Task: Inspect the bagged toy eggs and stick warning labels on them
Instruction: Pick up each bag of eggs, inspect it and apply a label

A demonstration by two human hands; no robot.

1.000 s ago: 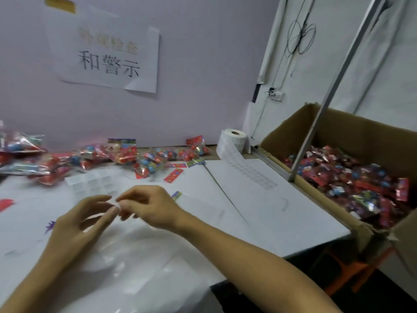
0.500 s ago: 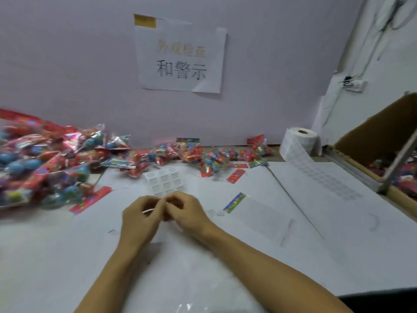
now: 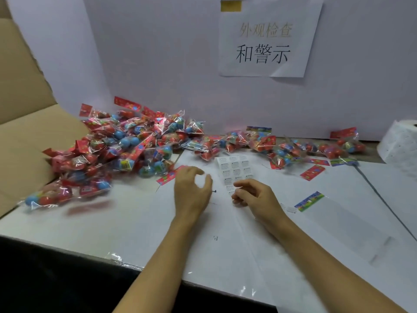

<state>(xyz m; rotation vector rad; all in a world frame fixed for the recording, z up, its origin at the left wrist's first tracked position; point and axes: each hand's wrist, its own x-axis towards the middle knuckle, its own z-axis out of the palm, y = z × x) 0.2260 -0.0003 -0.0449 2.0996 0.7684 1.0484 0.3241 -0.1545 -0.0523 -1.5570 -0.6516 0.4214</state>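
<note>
- Head view: the label sheet [image 3: 235, 171] lies flat at centre frame, just beyond the right hand [image 3: 255, 195], whose fingers hang loosely curled over its near edge; whether a label is stuck to a fingertip is too small to tell.
- The left hand [image 3: 191, 188] hovers just left of the sheet, fingers loosely curved and apart, gripping nothing visible.
- The pile of bagged toy eggs [image 3: 126, 150] fills the left middle of the frame, with a thinner row of bags [image 3: 282, 145] trailing right along the wall.
- Judgement: the step in hand looks like fetching the next bag. It pays to take one bag from the pile's near edge, turn it over to check the eggs and seal, then press the label onto a flat stretch of film.
- The white surface [image 3: 225, 245] also carries loose header cards [image 3: 312, 172] and an empty flat bag [image 3: 334, 206] at right.
- A label roll [image 3: 399, 143] sits at the far right edge, a cardboard box [image 3: 20, 132] at left, and a paper sign [image 3: 268, 37] hangs on the pale wall, upper right.
</note>
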